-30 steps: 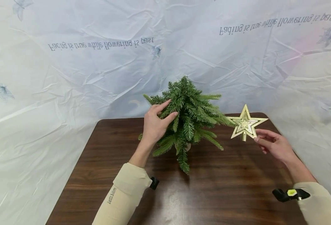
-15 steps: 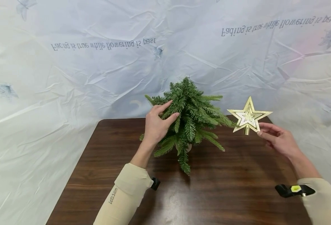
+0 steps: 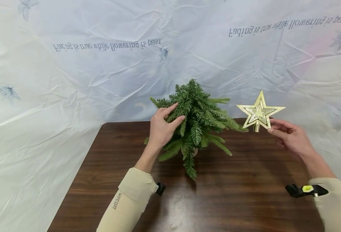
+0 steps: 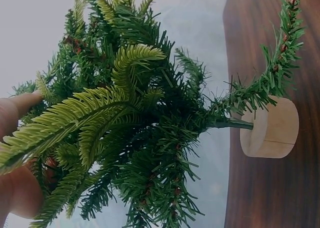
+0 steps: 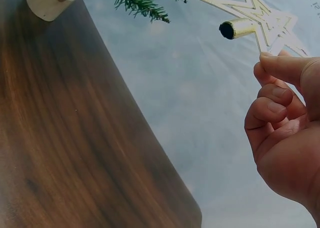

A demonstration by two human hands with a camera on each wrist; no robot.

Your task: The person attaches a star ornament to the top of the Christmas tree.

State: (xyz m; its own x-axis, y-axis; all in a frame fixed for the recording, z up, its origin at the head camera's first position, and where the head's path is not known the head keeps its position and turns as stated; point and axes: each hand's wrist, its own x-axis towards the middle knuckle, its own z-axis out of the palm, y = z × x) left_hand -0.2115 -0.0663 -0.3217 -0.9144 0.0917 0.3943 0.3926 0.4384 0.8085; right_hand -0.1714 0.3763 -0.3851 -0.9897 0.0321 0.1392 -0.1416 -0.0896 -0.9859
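Note:
A small artificial Christmas tree stands upright on a round wooden base. My left hand holds the tree from its left side, thumb and index finger around the upper foliage; its other fingers are largely hidden. Out to the right, a gold star tree topper is raised above the table's far edge. My right hand pinches the star's lower right point between thumb and index finger. In the right wrist view, the topper's hollow socket shows its dark opening, close to the tips of some branches.
The brown wooden table has rounded corners. Behind it and along the sides hangs a wrinkled pale cloth with printed lettering. A dark strap with a yellow label sits on the right wrist.
My right hand has risen and shifted slightly right with the star, lifting it away from the table. The left hand and tree have kept their places.

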